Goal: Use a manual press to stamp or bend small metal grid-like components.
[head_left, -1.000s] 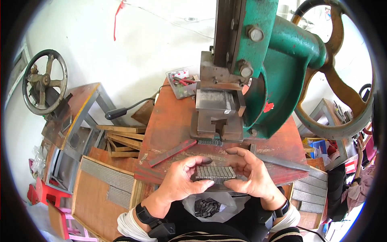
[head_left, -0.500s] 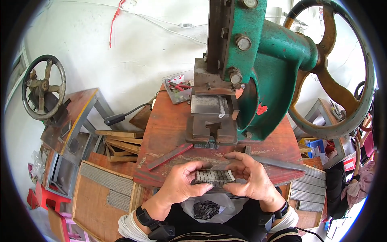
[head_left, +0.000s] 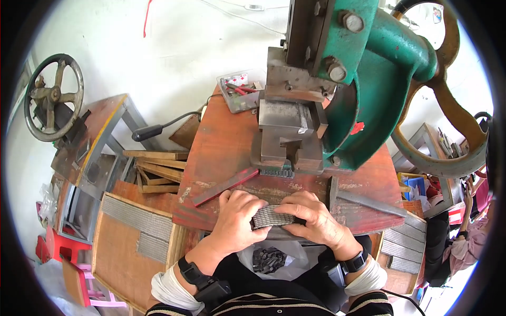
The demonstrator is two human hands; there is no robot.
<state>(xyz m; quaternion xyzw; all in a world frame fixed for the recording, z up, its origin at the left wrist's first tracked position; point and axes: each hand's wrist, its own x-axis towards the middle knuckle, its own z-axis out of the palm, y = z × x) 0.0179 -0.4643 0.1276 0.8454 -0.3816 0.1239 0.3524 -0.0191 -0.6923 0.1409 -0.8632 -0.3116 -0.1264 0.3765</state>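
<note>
A small block of grey metal pieces packed in rows [head_left: 272,217] is held level over the front edge of the red-brown table [head_left: 221,131]. My left hand [head_left: 235,221] grips its left end between thumb and fingers. On the other end, my right hand [head_left: 315,218] is closed, its fingers hiding part of the block. Beyond my hands stands a green hand press [head_left: 387,100] with a steel die block [head_left: 279,115] under its ram. A short row of metal pieces [head_left: 276,172] lies at the foot of the die.
A red bar [head_left: 225,187] and a hammer-like metal tool [head_left: 371,203] lie on the table. A plastic bag of dark scraps [head_left: 269,259] sits below its edge. Wooden trays [head_left: 118,245] with grey strips flank me. A tool bin [head_left: 240,100] stands behind; another person's arm [head_left: 466,208] shows at right.
The block has tipped, so its gridded top now looks curved and more covered. My fingers have closed further over both ends. The view has shifted slightly.
</note>
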